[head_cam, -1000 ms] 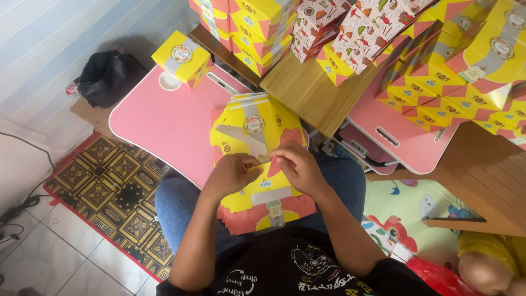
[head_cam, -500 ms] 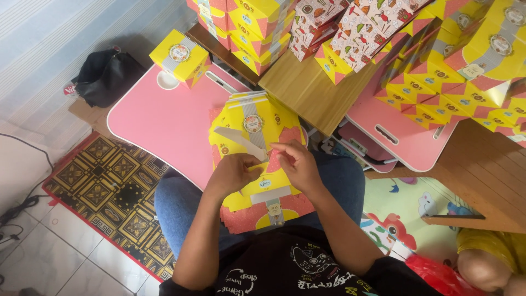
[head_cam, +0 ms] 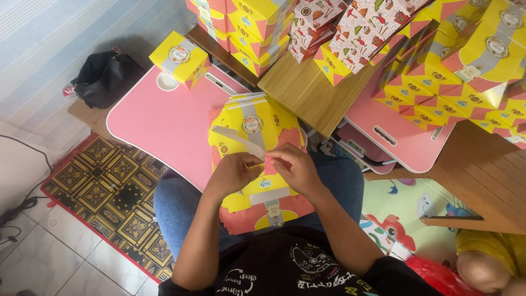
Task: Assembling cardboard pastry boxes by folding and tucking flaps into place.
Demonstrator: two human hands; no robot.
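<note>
I sit low over a pink lap table (head_cam: 159, 123) with rounded corners, its far edge carrying one made-up yellow box (head_cam: 179, 59) with a grey band and a round seal, just beside a shallow round cup recess. Under the table's left side lies a dark patterned mat (head_cam: 104, 192) with a red border, on pale floor tiles, and a black bag (head_cam: 104, 77) rests against the striped wall. Ahead of me a wooden bench (head_cam: 307, 93) is stacked with more yellow and pink boxes (head_cam: 466, 60), and a second pink table (head_cam: 394, 131) leans beneath them. A pile of flat box blanks (head_cam: 255, 123) lies half on the table's near edge and half across my lap: yellow card with pink dotted panels, a grey stripe down the middle and a round label on it. My left hand (head_cam: 233, 174) and right hand (head_cam: 296, 169) meet over that pile, fingertips pinched together on a narrow pale strip (head_cam: 238, 141) that slants up and away to the left above the top blank. Both hands are clenched lightly on it, thumbs pressing against forefingers.
</note>
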